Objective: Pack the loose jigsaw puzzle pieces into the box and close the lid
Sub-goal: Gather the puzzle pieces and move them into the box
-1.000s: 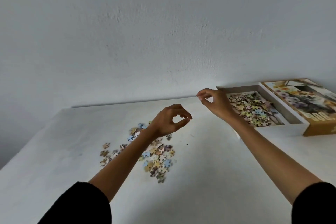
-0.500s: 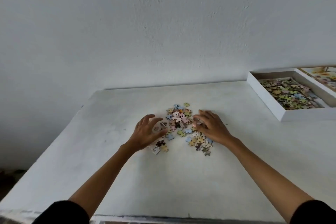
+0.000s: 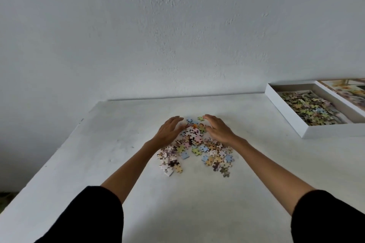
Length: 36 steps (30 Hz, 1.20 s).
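A heap of loose, many-coloured jigsaw pieces lies on the white table, near its middle. My left hand and my right hand stand on edge on either side of the heap's far part, fingers straight, palms facing each other and touching the pieces. At the far right sits the white box, open, with many pieces inside it. The printed lid lies beside the box, cut off by the frame's right edge.
A white wall rises directly behind the table. The table's left edge runs diagonally down to the lower left, with dark floor beyond it.
Both hands came down from above the table onto the heap, then turned on edge and closed in from both sides, bunching the pieces. The view shifted left, away from the box.
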Tool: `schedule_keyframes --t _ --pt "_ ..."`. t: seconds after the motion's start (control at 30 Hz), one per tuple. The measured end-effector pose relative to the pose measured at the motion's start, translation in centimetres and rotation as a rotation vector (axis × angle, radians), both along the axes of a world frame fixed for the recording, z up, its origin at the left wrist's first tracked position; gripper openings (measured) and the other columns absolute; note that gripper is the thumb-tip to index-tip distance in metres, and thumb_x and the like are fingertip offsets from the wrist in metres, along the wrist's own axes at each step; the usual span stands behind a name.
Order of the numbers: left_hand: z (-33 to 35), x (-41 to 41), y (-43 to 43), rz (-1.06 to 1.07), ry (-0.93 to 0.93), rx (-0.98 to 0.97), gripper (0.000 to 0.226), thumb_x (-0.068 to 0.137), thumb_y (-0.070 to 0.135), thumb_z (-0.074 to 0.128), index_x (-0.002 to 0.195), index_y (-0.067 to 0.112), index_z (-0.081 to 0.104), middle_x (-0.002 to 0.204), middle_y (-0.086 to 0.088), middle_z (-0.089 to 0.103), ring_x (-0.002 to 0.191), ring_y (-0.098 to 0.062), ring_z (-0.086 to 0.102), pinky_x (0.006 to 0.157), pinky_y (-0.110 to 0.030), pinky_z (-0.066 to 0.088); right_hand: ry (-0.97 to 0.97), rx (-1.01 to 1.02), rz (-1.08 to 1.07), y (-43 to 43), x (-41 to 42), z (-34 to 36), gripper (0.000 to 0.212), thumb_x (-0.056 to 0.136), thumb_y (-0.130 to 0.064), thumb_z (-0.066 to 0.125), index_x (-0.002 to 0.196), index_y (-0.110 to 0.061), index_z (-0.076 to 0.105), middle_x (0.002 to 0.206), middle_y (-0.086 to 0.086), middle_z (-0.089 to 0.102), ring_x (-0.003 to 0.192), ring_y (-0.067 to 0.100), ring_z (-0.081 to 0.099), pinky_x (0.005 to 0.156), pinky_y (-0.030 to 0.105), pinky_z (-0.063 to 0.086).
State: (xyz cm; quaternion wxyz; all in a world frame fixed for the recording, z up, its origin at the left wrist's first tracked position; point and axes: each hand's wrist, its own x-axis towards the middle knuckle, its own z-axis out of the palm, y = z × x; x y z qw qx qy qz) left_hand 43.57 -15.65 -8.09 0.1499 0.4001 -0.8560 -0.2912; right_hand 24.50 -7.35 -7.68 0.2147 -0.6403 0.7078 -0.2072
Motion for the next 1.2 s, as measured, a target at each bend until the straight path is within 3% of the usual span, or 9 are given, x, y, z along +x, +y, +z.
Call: schedule_keyframes --t 0.07,0.2,0.33,0.47,0.53,0.63,0.8,1.07,1.2 --pt "0.1 -1.2 -0.8 -0.046 -0.014 0.007 0.049 0.098 0.039 0.03 0.14 0.015 0.031 0.149 -0.009 0.031 0.139 -0.026 0.026 0.112 -0.041 0.022 0.057 0.068 0.031 -1.0 -0.1 0.2 0.051 0.098 -0.028 0.029 0.145 -0.015 0.016 0.156 0.004 0.013 0.143 0.021 0.011 0.114 0.035 0.015" --pt "-0.5 -2.3 -1.2 -0.161 -0.246 -0.093 0.05 0.099 0.037 0.022 0.145 0.019 0.019 0.156 -0.003 0.017 0.144 -0.018 0.009 0.115 -0.045 0.007 0.195 0.065 0.074 -1.8 0.1 -0.2 0.046 0.099 -0.028 0.026 0.144 -0.017 0.023 0.155 0.001 0.019 0.142 0.02 0.014 0.114 0.032 0.013" --pt "-0.5 -0.9 0.2 -0.237 -0.188 -0.167 0.046 0.1 0.035 0.023 0.143 0.019 0.026 0.153 -0.003 0.025 0.142 -0.017 0.018 0.114 -0.038 0.012 0.093 -0.055 0.095 0.3 0.4 -1.2 0.041 0.098 -0.025 0.032 0.139 -0.019 0.035 0.151 -0.001 0.031 0.141 0.018 0.019 0.115 0.032 0.012" --pt "-0.1 2.3 1.9 -0.305 -0.127 -0.147 0.065 0.089 0.062 0.022 0.142 0.025 0.028 0.152 -0.002 0.028 0.138 -0.015 0.026 0.11 -0.031 0.019 -0.064 -0.077 0.116 3.7 0.1 -1.4 0.045 0.096 -0.032 0.039 0.14 -0.027 0.033 0.151 -0.001 0.029 0.141 0.015 0.019 0.116 0.036 0.017" --pt "0.0 4.2 2.4 -0.28 -0.129 -0.159 0.086 0.074 0.081 0.019 0.142 0.03 0.025 0.154 0.001 0.021 0.138 -0.016 0.023 0.112 -0.036 0.02 -0.087 -0.091 0.082 5.4 0.0 -1.1 0.059 0.087 -0.054 0.044 0.14 -0.035 0.026 0.154 -0.004 0.02 0.142 0.013 0.015 0.116 0.044 0.018" --pt "-0.6 7.3 3.4 -0.208 -0.179 -0.116 0.108 0.056 0.092 0.026 0.144 0.032 0.012 0.155 0.0 0.007 0.141 -0.02 0.011 0.115 -0.04 0.015 0.046 -0.022 0.057 8.1 -0.3 -1.6 0.106 0.054 -0.09 0.036 0.142 -0.042 0.004 0.157 -0.003 -0.005 0.144 0.016 -0.005 0.116 0.043 0.001" --pt "-1.7 8.4 5.2 -0.173 -0.281 -0.18 0.132 0.04 0.098 0.029 0.144 0.029 -0.014 0.156 -0.002 -0.015 0.143 -0.019 -0.011 0.118 -0.041 -0.002 0.222 0.029 0.064 9.1 0.8 -2.6 0.122 0.036 -0.1 0.023 0.131 -0.044 -0.029 0.15 0.004 -0.032 0.14 0.023 -0.026 0.113 0.038 -0.011" --pt "-1.5 3.2 3.7 -0.143 -0.193 -0.179 0.132 0.037 0.099 0.029 0.142 0.034 -0.017 0.157 -0.004 -0.014 0.144 -0.023 -0.015 0.116 -0.049 -0.004 0.25 -0.048 0.126 4.1 1.5 -2.2 0.128 0.035 -0.1 0.017 0.136 -0.035 -0.026 0.147 -0.008 -0.032 0.14 0.019 -0.025 0.114 0.049 -0.007" --pt "-1.2 3.0 3.0 -0.203 -0.208 -0.191 0.126 0.045 0.094 0.035 0.143 0.033 -0.014 0.158 -0.001 0.004 0.145 -0.023 -0.002 0.117 -0.047 -0.002 0.279 -0.015 0.204 3.6 1.3 -2.1 0.122 0.041 -0.098 0.014 0.141 -0.035 -0.016 0.157 -0.004 -0.009 0.144 0.019 -0.009 0.117 0.045 -0.003"
